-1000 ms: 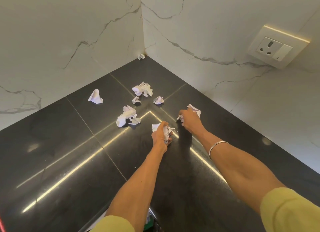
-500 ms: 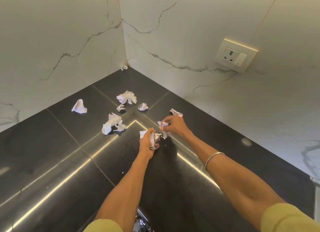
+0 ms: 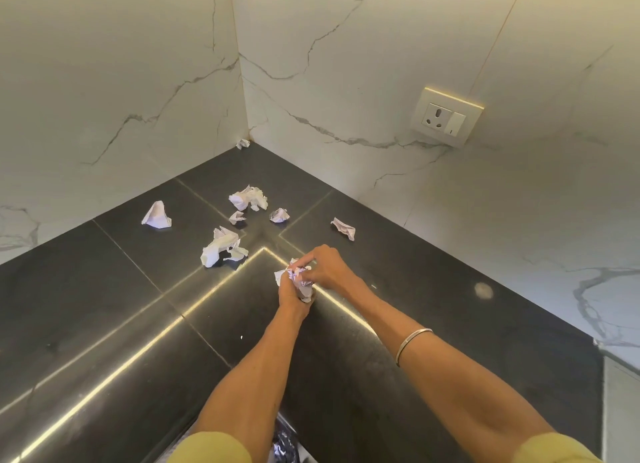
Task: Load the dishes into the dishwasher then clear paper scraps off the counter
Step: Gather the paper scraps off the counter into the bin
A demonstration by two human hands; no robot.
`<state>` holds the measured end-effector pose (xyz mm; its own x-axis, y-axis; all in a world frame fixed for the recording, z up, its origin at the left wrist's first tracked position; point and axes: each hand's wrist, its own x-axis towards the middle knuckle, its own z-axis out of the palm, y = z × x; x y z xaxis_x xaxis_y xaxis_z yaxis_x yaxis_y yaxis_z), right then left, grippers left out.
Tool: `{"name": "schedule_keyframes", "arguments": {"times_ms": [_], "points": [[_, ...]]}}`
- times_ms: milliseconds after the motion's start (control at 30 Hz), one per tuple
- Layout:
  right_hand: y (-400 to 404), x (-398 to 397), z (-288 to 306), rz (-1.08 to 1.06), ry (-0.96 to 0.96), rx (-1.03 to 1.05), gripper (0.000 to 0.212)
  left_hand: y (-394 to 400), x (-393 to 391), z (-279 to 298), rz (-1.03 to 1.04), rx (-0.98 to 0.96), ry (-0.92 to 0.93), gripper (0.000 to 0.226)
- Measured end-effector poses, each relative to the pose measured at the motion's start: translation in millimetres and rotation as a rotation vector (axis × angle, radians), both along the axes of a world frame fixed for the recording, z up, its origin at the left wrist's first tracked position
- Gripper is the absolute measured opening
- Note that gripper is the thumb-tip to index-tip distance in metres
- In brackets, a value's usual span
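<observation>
Fingers point(image 3: 304, 260) pinching crumpled paper wad point(image 3: 300, 282), glossy black counter point(image 3: 104, 324)

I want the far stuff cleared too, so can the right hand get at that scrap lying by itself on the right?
Probably yes: bare counter lies between the right hand and that scrap, though its fingers are busy at the wad.
</observation>
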<state>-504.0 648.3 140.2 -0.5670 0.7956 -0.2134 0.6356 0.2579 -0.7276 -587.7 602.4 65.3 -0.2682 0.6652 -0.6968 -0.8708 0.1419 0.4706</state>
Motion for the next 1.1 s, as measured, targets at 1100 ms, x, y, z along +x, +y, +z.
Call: {"name": "schedule_keyframes", "arguments": {"times_ms": [1100], "points": [[12.5,0.2,-31.8,-0.353,0.244,0.097,0.031,40.7,-12.5,0.8,-0.154,0.025,0.037,0.030]]}}
